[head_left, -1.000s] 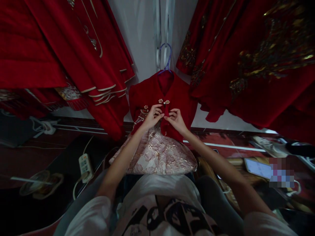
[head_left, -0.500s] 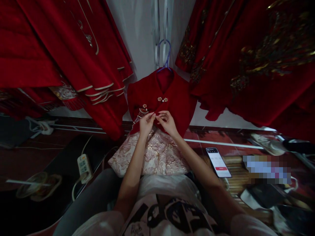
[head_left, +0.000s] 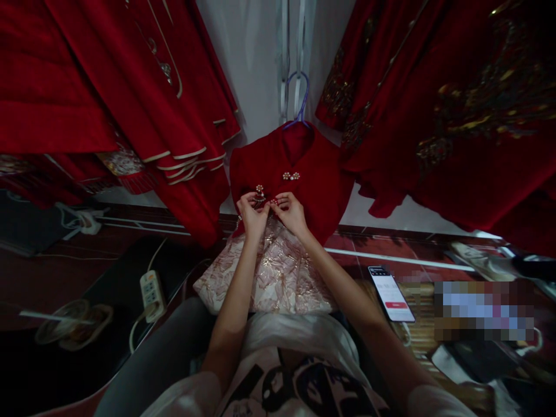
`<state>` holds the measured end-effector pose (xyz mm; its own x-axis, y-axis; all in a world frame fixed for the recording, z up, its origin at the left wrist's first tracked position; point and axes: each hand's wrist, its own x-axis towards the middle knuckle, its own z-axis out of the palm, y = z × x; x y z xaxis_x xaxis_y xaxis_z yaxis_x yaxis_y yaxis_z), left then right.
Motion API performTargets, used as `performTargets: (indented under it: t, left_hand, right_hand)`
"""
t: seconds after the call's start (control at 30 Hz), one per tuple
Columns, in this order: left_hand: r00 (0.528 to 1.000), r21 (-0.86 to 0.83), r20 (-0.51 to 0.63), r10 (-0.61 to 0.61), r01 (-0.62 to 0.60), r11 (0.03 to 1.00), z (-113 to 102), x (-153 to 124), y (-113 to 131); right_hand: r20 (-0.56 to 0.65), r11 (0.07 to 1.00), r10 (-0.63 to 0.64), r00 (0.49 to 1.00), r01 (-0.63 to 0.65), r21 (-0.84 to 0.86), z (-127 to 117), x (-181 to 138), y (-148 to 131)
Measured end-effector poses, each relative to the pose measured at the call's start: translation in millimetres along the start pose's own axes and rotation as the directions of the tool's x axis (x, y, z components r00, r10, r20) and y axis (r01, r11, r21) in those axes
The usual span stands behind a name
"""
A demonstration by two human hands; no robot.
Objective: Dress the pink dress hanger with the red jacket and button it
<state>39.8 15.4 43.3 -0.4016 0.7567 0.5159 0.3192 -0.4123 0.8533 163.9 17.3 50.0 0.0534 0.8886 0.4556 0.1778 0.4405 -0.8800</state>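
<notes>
A small red dress (head_left: 308,191) with a pink and gold brocade skirt (head_left: 278,278) hangs on a blue hanger (head_left: 297,98) against the white wall. A pearl clasp (head_left: 291,176) sits at its collar and a pearl tassel brooch (head_left: 259,192) lies lower on the left chest. My left hand (head_left: 252,215) and my right hand (head_left: 290,213) meet at the brooch. Both pinch with fingers closed on the brooch and the fabric beside it.
Large red embroidered garments (head_left: 108,98) hang left and right (head_left: 456,110). On the floor lie a white power strip (head_left: 150,295), a plastic cup with a straw (head_left: 65,327), and a lit phone (head_left: 391,292). My knees and a printed white shirt (head_left: 299,376) fill the bottom.
Both hands dropped from just under the collar clasp to the lower left brooch and closed on it. The view shifted slightly.
</notes>
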Motion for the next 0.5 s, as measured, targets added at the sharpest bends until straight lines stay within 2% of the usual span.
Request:
performTargets:
  t: [0.13, 0.2, 0.33, 0.5]
  left_hand:
    - [0.997, -0.142, 0.070, -0.023, 0.032, 0.989, 7.3, 12.1, -4.4]
    - [0.994, -0.178, 0.098, -0.041, 0.058, 0.982, 12.8, 16.2, -7.8]
    - [0.995, -0.203, 0.078, -0.062, 0.076, 0.976, 22.5, 19.7, -9.6]
    - [0.994, -0.257, 0.055, -0.095, 0.106, 0.961, 24.2, 21.1, -8.3]
  right_hand:
    - [-0.027, 0.994, -0.028, 0.999, 0.030, 0.102, 8.2, 20.9, 3.8]
    - [0.001, 0.994, -0.036, 0.999, 0.036, 0.104, 9.6, 27.6, 6.5]
    - [0.068, 0.997, -0.037, 0.997, 0.032, 0.070, 8.9, 33.8, 9.8]
    - [0.035, 0.989, -0.006, 0.999, 0.001, 0.147, 10.0, 36.8, 9.0]
